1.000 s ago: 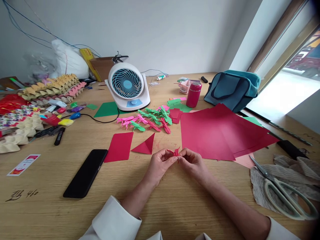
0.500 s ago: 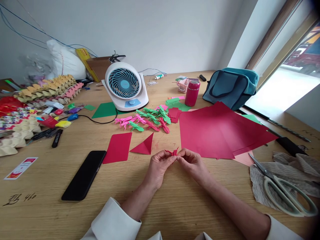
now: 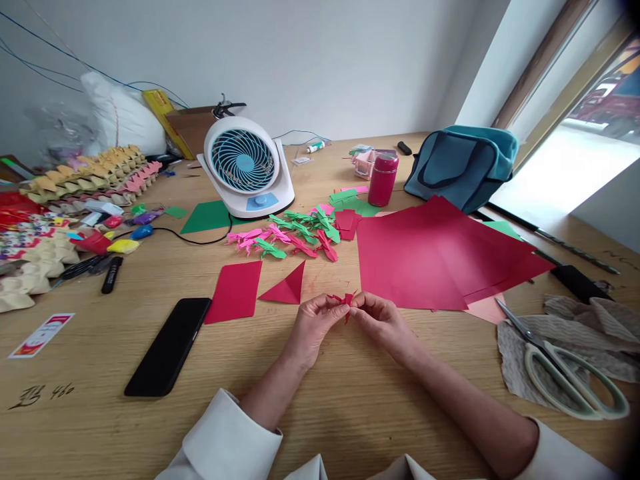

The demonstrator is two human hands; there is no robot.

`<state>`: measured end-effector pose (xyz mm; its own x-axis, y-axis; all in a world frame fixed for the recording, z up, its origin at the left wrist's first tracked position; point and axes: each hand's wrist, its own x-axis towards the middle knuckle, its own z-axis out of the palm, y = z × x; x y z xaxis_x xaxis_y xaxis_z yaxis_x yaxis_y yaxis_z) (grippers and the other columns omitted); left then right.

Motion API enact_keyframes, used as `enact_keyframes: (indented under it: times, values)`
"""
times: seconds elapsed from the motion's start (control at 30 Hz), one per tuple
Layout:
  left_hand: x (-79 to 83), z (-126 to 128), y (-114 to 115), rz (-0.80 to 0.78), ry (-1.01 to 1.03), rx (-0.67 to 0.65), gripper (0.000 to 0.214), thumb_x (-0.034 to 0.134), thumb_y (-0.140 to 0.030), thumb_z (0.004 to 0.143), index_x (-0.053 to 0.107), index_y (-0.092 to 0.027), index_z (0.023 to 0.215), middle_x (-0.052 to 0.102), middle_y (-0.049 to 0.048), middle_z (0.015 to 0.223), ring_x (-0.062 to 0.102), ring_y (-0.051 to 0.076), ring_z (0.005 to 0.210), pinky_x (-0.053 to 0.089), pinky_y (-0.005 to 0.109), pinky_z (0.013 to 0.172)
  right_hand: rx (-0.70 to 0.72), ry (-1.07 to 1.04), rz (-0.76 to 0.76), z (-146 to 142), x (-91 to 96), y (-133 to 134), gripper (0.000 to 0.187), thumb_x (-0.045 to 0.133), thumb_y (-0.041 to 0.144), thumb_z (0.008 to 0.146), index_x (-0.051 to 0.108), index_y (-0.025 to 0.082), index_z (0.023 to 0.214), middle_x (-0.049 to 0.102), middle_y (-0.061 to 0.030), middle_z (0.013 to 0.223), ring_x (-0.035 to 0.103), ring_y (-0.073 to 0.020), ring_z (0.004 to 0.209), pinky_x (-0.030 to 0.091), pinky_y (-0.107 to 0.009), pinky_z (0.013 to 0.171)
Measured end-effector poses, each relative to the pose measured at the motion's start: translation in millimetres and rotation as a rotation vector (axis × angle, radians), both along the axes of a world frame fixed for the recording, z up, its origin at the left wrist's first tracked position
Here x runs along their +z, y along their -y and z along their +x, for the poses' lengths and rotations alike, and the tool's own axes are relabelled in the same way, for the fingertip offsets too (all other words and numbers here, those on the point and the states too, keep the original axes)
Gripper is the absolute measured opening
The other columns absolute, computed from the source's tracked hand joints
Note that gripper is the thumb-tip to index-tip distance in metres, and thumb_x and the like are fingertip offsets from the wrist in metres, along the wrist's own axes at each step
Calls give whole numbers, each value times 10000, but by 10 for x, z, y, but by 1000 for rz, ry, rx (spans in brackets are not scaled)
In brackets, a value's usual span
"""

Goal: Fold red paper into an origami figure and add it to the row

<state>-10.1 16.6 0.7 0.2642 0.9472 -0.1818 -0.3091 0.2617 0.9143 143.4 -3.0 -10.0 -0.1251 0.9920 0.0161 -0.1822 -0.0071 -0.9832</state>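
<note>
My left hand point(image 3: 315, 324) and my right hand point(image 3: 380, 320) meet just above the wooden table point(image 3: 350, 400), both pinching a small folded red paper piece point(image 3: 345, 300) between the fingertips. Its pointed tips stick up between my thumbs. A red folded triangle point(image 3: 286, 288) and a red rectangle of paper point(image 3: 234, 291) lie just left of my hands. Large red sheets point(image 3: 430, 257) are spread to the right. A heap of small folded pink, green and red paper figures point(image 3: 295, 235) lies further back.
A black phone point(image 3: 169, 345) lies to the left. Scissors point(image 3: 565, 367) rest on a cloth at the right. A white desk fan point(image 3: 245, 167), a red bottle point(image 3: 383, 180) and a teal bag point(image 3: 463, 167) stand behind. Markers and paper shapes crowd the left edge.
The hands keep their pinch on the red paper piece and have barely shifted; the view has tilted slightly, so everything sits a little higher and to the left.
</note>
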Motion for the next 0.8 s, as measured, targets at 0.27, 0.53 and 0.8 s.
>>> enact_keyframes:
  times: [0.27, 0.53, 0.8]
  values:
    - [5, 0, -5, -41, 64, 9, 192, 851, -275, 677, 710, -159, 738, 753, 9, 831, 653, 112, 820, 477, 224, 819, 56, -112, 0, -22, -73, -10, 307, 770, 447, 778, 597, 208, 863, 632, -8, 843, 581, -144, 781, 468, -287, 761]
    - [21, -6, -9, 12, 16, -10, 209, 840, -299, 694, 695, -160, 752, 735, 9, 834, 659, 135, 828, 494, 258, 829, 43, -76, -29, -26, 4, -14, 363, 785, 500, 733, 605, 207, 850, 622, -9, 796, 576, -144, 728, 485, -295, 721]
    - [-13, -33, -52, 71, -58, -29, 225, 818, -336, 704, 763, -143, 806, 714, 37, 860, 623, 150, 856, 465, 270, 846, -42, -94, -49, -13, 18, -10, 342, 797, 452, 730, 576, 200, 794, 581, 13, 724, 497, -112, 642, 423, -262, 628]
